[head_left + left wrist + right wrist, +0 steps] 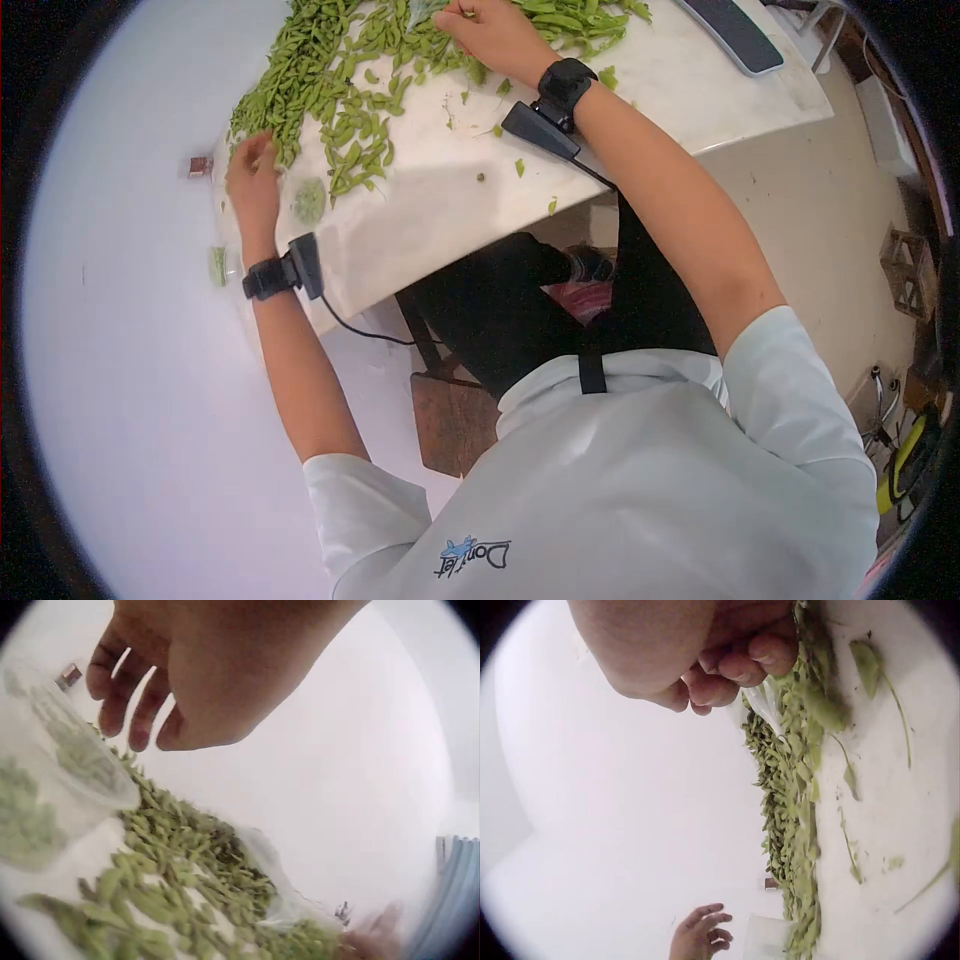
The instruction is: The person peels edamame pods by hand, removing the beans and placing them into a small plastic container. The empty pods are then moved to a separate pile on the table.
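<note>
Pods (285,90) heaped across the desk (430,195), my left hand (252,188) beside them, fingers loosely apart; my right hand (497,38) curls far side, grip I can't tell.

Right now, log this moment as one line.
left hand: open, by green pods | right hand: fingers curled at pods, grip unclear | dark device: on table, right side

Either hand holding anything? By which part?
Left hand: nothing. Right hand: fingers curled beside green bean pods; whether it holds one, and where, can't be told.
</note>
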The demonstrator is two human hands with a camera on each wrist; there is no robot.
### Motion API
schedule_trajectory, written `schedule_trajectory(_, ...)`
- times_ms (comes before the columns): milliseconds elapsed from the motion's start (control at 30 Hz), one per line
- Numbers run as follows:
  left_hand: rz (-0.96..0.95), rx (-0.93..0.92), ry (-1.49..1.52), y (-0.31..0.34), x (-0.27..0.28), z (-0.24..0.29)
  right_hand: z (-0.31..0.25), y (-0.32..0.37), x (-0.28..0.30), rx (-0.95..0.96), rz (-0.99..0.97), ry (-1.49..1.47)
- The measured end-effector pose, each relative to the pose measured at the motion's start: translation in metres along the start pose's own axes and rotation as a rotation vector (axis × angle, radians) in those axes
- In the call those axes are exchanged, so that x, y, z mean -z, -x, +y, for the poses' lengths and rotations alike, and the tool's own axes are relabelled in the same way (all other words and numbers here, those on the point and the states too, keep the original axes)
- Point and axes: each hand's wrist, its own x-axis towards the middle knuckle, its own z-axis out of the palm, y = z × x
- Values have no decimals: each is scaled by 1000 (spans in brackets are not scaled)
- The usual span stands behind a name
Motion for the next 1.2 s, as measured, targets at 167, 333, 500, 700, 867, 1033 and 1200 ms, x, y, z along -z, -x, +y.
schedule_trajectory(167, -99, -234, 1, 0, -85, 62, 33, -24, -10, 212, 60, -6)
schedule_trajectory(333, -102, -215, -331, -16, -135, 47, 61, -45, -18, 338, 130, 52)
schedule_trajectory(500, -92, -149, -348, -13, -140, 49, 73, -61, -26, 508, 215, 148)
schedule_trajectory(700, -103, -120, -263, -3, -133, 70, 70, -61, -25, 439, 159, 200)
schedule_trajectory(867, -46, -77, -243, -3, -140, 76, 27, -22, -10, 185, 18, 15)
schedule_trajectory(1033, 148, -329, -41, -11, -137, 67, 22, -16, -8, 165, 31, 8)
schedule_trajectory(1200, 108, -345, 375, -22, -146, 103, 29, -23, -13, 251, 43, -67)
